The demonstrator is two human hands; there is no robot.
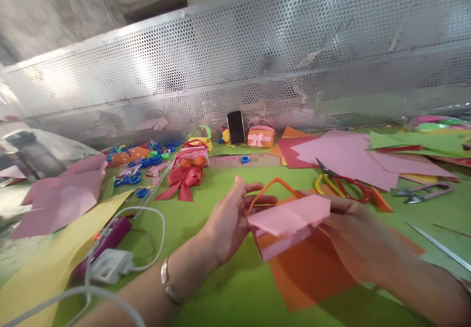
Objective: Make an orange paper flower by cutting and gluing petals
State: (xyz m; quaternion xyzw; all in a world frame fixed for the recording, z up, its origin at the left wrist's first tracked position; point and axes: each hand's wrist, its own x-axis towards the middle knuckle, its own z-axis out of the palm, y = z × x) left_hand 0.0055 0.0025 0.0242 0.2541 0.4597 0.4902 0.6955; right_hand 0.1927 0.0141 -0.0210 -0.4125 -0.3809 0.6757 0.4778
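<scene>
A small paper handbag (290, 219) with a pink flap and an orange strip handle is above the green table, tilted. My right hand (353, 229) grips its right end, the fingertips partly hidden by the paper. At the bag's left end is my left hand (231, 219), thumb raised and fingers stretched out behind the handle; whether the palm presses on the bag is hard to tell. An orange paper sheet (312, 273) lies beneath the bag. Red and yellow-handled scissors (342, 184) rest just beyond my right hand.
Thread snips (423, 193) and pink sheets (338, 155) lie to the right. Finished paper bags, including one with a red bow (182, 182), stand toward the back near a phone (236, 127). A white charger (112, 265) with cables sits left, by yellow paper (47, 258). A perforated metal panel (221, 57) stands behind.
</scene>
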